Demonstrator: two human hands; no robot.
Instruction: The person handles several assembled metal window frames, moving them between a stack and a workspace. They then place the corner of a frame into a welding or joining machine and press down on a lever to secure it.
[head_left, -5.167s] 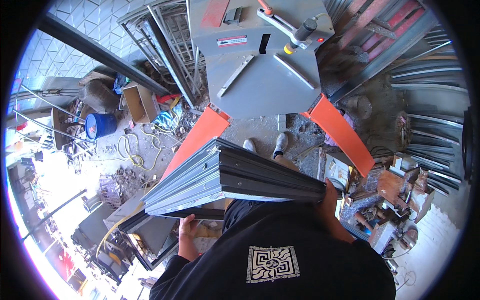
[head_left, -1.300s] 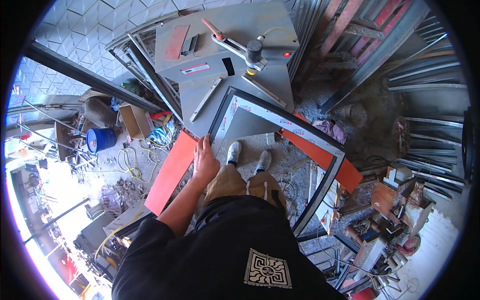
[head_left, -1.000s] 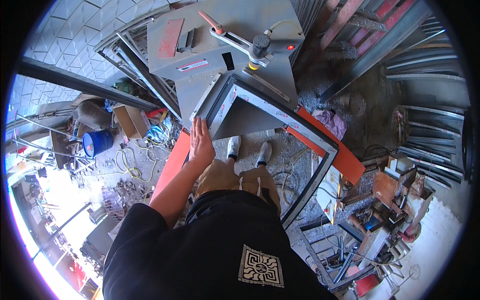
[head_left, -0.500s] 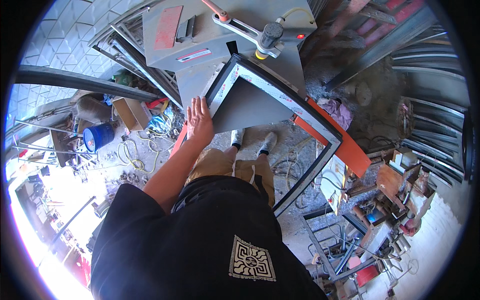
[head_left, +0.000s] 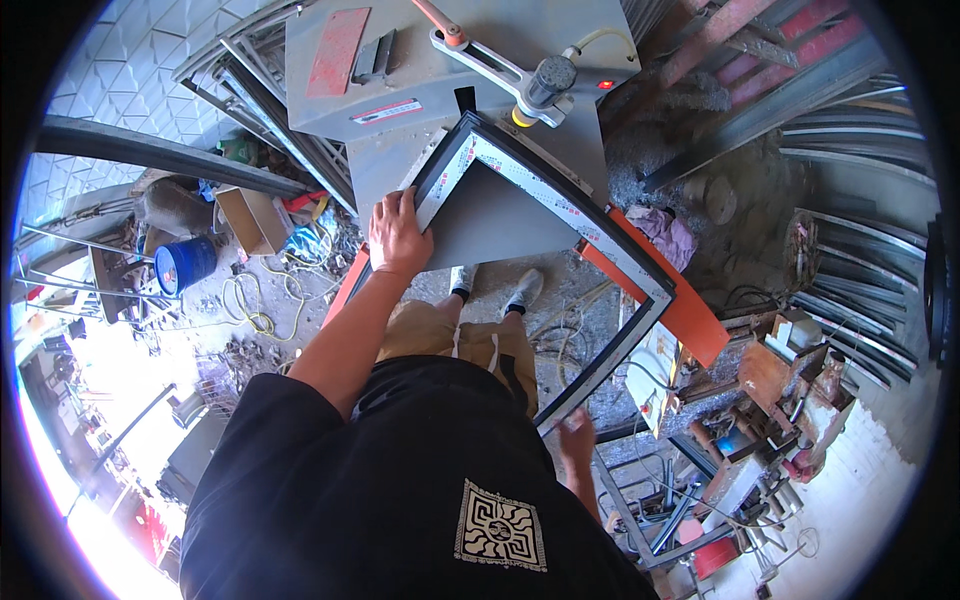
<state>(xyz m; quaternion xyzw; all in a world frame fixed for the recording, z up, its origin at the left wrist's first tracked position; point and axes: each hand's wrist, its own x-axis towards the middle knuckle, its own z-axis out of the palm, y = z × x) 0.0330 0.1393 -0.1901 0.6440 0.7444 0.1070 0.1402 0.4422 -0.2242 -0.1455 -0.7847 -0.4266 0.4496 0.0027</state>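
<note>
A black metal profile frame [head_left: 598, 226] with printed white film on its faces lies on the grey machine table [head_left: 490, 225]. One corner points into the machine; from another corner at the right, a length runs back towards me. My left hand [head_left: 398, 238] is closed over the end of the frame's short left side. Down by the near end of the long returning side is my right hand [head_left: 577, 440], slightly blurred, its grip unclear. Just beyond the far corner is a dark cylinder with a yellow tip [head_left: 545, 90], held on a metal arm.
Orange support wings [head_left: 690, 325] flank the table. A blue drum [head_left: 185, 265] and an open cardboard box [head_left: 250, 220] stand at the left. Yellow hose [head_left: 262, 318] loops over the floor. Metal profiles [head_left: 850, 250] are stacked at the right, near a cluttered metal rack [head_left: 625, 500].
My right hand has come into sight beside the near end of the frame. My left hand's fingers, flatter before, now curl over the frame's short side. The frame has barely moved.
</note>
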